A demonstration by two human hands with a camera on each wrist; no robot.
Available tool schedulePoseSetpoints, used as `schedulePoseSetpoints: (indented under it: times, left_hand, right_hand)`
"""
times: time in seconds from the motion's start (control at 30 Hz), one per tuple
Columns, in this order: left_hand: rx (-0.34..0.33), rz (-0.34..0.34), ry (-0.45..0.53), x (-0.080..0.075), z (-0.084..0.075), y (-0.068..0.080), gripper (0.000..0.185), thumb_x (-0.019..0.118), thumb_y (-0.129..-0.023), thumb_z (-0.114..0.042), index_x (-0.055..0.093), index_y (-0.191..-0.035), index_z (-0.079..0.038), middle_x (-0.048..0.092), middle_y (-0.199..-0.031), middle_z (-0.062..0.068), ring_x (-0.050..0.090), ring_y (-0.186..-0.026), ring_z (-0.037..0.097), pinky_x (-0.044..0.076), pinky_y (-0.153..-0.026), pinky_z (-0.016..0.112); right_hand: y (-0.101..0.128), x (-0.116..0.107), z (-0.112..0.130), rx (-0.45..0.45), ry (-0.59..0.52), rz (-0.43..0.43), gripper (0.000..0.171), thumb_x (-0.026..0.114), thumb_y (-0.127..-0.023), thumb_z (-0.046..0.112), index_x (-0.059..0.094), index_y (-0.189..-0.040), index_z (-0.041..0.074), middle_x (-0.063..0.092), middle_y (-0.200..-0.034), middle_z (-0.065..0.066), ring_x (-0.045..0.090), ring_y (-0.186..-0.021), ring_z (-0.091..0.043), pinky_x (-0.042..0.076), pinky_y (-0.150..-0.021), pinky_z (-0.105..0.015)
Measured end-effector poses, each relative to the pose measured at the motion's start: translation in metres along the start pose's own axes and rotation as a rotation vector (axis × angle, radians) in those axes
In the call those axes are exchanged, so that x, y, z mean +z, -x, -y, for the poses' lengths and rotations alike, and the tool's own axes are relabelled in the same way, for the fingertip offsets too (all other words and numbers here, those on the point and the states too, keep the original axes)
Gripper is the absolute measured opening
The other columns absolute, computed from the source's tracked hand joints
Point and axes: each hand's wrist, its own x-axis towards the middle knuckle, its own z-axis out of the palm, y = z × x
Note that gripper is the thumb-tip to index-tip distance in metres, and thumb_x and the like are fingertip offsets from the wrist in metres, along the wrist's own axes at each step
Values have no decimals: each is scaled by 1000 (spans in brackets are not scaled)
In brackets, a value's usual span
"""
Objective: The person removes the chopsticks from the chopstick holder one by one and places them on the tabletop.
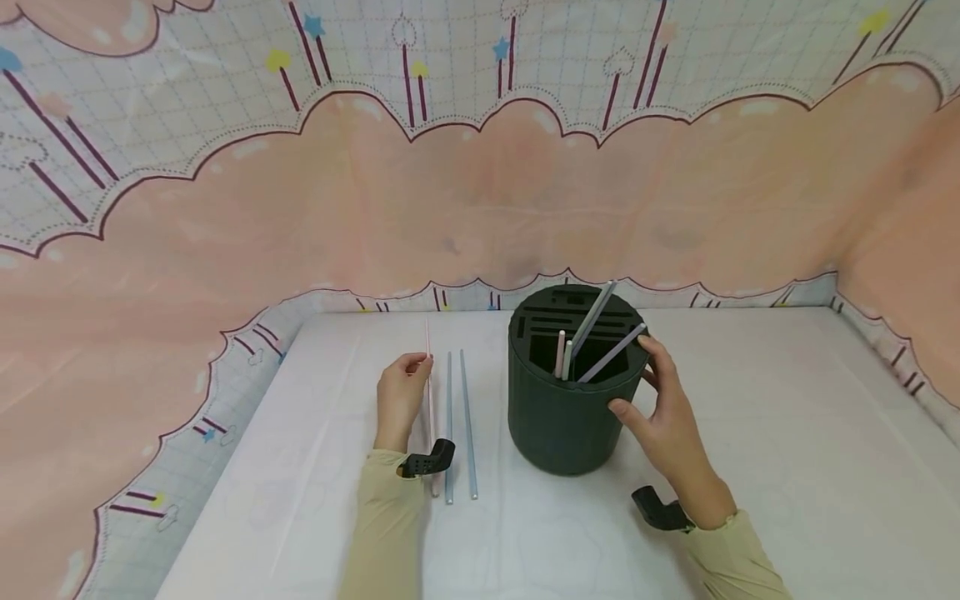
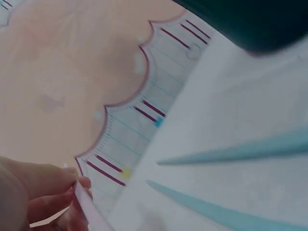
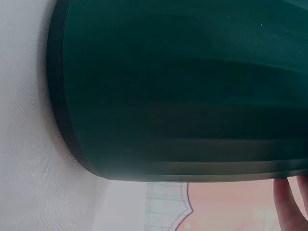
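Observation:
My left hand (image 1: pixel 401 396) pinches a slim pink chopstick (image 2: pixel 91 209) between thumb and fingertips. Its tapered end points away from me, and part of its length passes behind the wrist strap in the head view. Just to the right lie two pale blue chopsticks (image 1: pixel 467 425), side by side, thin ends facing the back. With thumb in front and fingers on the far side, my right hand (image 1: pixel 671 425) grips the upper right side of a dark green round utensil holder (image 1: pixel 562 425). Several pink, greenish and purple-grey sticks (image 1: pixel 594 317) lean in its large front opening, their lower parts hidden.
The holder stands upright on a white-covered table (image 1: pixel 787 433), with narrow slots (image 1: pixel 577 315) across the back of its top. Behind and along the sides hangs a peach and white patterned cloth (image 1: pixel 480 200). Each wrist wears a black camera mount (image 1: pixel 431 460).

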Motion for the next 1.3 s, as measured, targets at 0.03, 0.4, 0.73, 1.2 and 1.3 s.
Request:
schedulePoseSetpoints:
  times: [0.03, 0.4, 0.73, 1.2, 1.3]
  left_hand:
    - [-8, 4, -23, 2, 4, -1, 28, 54, -88, -28, 64, -106, -8, 61, -88, 7, 53, -71, 18, 41, -58, 26]
    - [-12, 30, -229, 18, 25, -2, 24, 56, -84, -17, 63, -102, -4, 62, -86, 7, 55, -77, 22, 44, -68, 34]
    - [-14, 69, -265, 12, 20, 2, 24, 56, -84, -18, 61, -106, -7, 59, -83, 5, 52, -48, 12, 41, -46, 24]
    - [206, 249, -135, -13, -41, 19, 30, 53, -88, -36, 58, -113, -20, 59, -90, -2, 61, -69, 18, 47, -53, 26]
    - [283, 239, -175, -17, -61, 31, 30, 54, -87, -38, 58, -112, -22, 59, -89, -6, 59, -73, 13, 45, -58, 28]
  right_hand:
    - [0, -1, 5, -3, -1, -1, 76, 70, -78, 19, 24, -138, 12, 28, -141, -11, 30, -125, -29, 31, -93, -55]
    - [-1, -3, 17, 6, -4, 2, 74, 69, -78, 11, 24, -137, 5, 28, -139, -19, 29, -124, -35, 30, -93, -57]
    - [1, 0, -7, 15, -5, 7, 83, 73, -73, 14, 23, -139, 20, 27, -142, -4, 30, -126, -26, 31, -94, -54]
    - [-4, -4, 27, 38, -11, 13, 72, 67, -78, 9, 24, -136, 3, 27, -138, -21, 28, -123, -38, 28, -94, -58]
    - [-5, -5, 28, 36, -13, 14, 72, 68, -78, 10, 24, -136, 3, 27, -138, -21, 28, -124, -38, 28, -93, -59]
